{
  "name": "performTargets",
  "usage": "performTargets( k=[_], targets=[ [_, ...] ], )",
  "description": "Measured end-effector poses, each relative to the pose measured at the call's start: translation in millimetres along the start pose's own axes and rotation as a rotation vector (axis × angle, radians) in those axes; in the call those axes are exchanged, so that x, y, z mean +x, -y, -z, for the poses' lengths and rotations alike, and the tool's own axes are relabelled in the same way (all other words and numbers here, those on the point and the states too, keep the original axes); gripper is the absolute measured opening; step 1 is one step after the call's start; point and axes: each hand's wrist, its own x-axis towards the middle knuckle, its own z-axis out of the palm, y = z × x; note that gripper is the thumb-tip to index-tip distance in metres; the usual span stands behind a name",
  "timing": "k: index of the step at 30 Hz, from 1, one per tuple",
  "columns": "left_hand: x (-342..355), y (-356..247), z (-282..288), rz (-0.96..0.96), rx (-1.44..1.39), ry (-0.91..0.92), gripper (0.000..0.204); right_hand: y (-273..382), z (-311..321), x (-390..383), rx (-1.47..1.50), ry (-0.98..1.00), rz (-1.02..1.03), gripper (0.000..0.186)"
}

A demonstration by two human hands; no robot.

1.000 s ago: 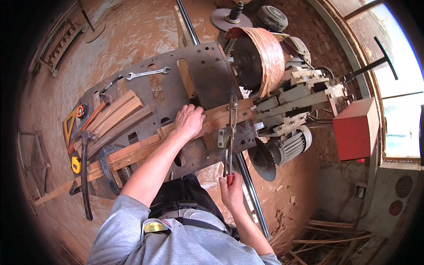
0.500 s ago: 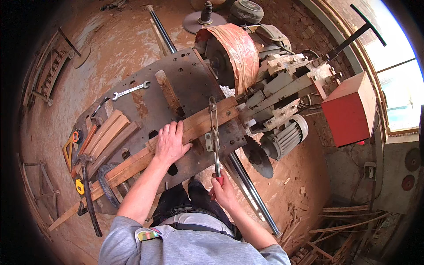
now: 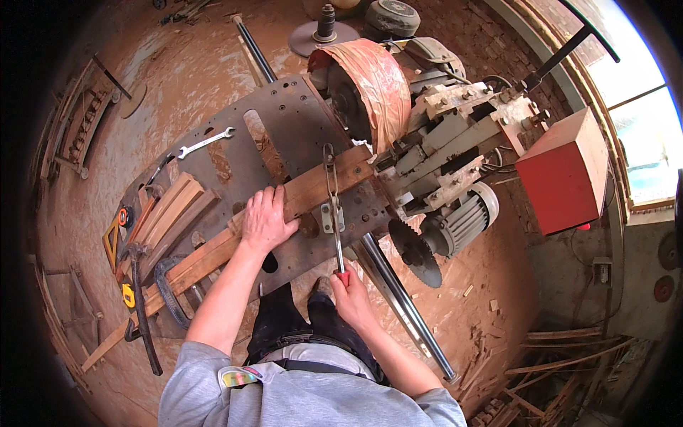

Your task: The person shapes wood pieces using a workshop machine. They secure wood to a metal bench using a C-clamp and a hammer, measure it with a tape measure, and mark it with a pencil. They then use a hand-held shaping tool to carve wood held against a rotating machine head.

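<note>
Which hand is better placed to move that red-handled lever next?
Probably the right hand: its fingers are closed around the red handle, while the left hand rests on the wooden board.

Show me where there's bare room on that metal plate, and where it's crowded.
The metal plate is bare, apart from holes, between the long slot and the orange-wrapped guard; a smaller near-side patch lies between left hand, wooden board and lever clamp. The plate's left end is crowded with wood strips, a hammer and a C-clamp.
</note>
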Motion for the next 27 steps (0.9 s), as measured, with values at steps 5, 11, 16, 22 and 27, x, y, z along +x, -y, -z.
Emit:
performTargets(
  k=[5,11,16,22,27],
  targets=[
    [9.8,9.0,-2.1,-0.001,-0.008,-0.011,0.083,4.1,-6.2,12.0,0.003,-0.004,0.011,0.060],
    [22.4,24.8,-2.3,-0.008,0.006,-0.016,0.082,25.4,-13.2,22.1,-0.081,-0.033,0.035,0.060],
    [34.2,35.3,-3.6,-0.021,0.005,-0.046,0.081,29.0,-19.2,35.3,-0.094,-0.032,0.076,0.061],
    [42.4,41.5,-2.5,-0.018,-0.004,-0.045,0.080,38.0,-23.1,41.9,-0.081,-0.036,0.081,0.060],
    [45.9,44.6,-3.1,-0.012,-0.003,-0.052,0.078,43.4,-22.2,46.0,-0.072,-0.022,0.086,0.060]
  ],
)
